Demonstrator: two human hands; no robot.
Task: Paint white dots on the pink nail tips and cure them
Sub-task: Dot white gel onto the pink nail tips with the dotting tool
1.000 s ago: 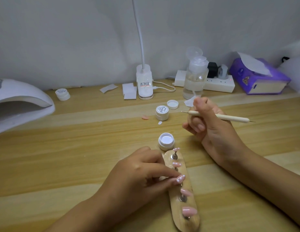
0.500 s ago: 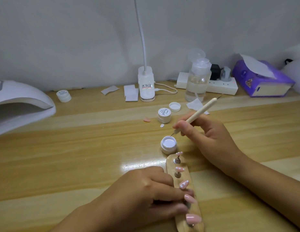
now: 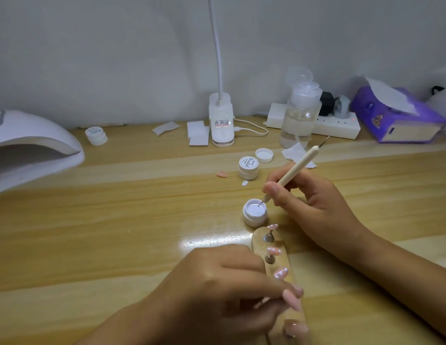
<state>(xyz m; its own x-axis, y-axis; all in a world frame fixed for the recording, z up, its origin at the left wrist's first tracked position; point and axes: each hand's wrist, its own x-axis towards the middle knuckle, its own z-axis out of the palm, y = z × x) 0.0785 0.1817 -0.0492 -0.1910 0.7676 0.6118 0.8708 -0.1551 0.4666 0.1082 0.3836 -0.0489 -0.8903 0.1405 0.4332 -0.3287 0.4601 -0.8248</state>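
Light is being reflected off glossy wood table (image 3: 117,220); smooth pink tips (image 3: 280,273) are being carried on metal pins (image 3: 269,237).

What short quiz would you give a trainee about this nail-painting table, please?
1. True or false: the right hand holds the tool with its tip inside the open jar.
2. Where on the table does the curing lamp stand? A. far left B. far right C. centre
3. Fill in: the ___ hand steadies the holder carrying the nail tips.

Key: 1 true; 2 A; 3 left hand.
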